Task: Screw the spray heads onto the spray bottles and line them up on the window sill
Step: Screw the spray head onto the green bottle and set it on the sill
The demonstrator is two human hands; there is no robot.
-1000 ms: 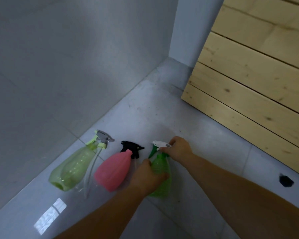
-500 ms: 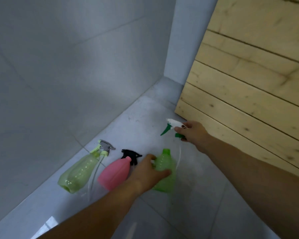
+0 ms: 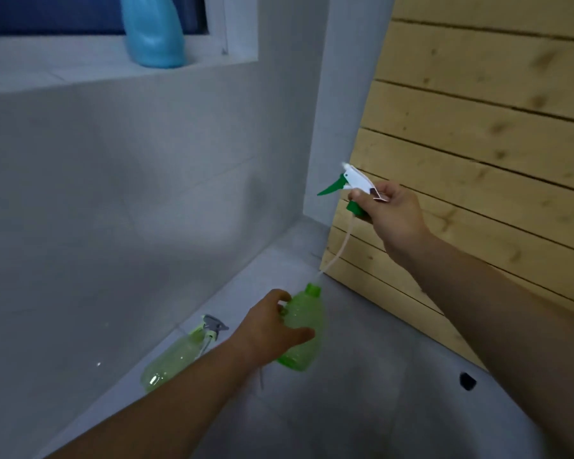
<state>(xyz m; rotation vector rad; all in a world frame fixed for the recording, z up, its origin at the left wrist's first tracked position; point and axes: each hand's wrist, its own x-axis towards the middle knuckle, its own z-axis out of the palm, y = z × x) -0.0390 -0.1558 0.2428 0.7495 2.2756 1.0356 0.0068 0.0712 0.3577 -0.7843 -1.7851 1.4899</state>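
Observation:
My left hand grips a green spray bottle, lifted off the floor and tilted, its neck open. My right hand holds a white and green spray head up high; its thin tube hangs down with the tip at the bottle's neck. A pale lime bottle with a grey spray head lies on the floor by the wall. A blue bottle stands on the window sill at the upper left. My left arm hides the pink bottle.
A wooden slatted panel leans along the right side. A grey tiled wall rises under the sill. A small black object lies on the floor at the right.
Both hands rose. The green bottle left the floor in my left hand, and the spray head was drawn up until only the tube tip meets the neck. The view tilted up to the sill.

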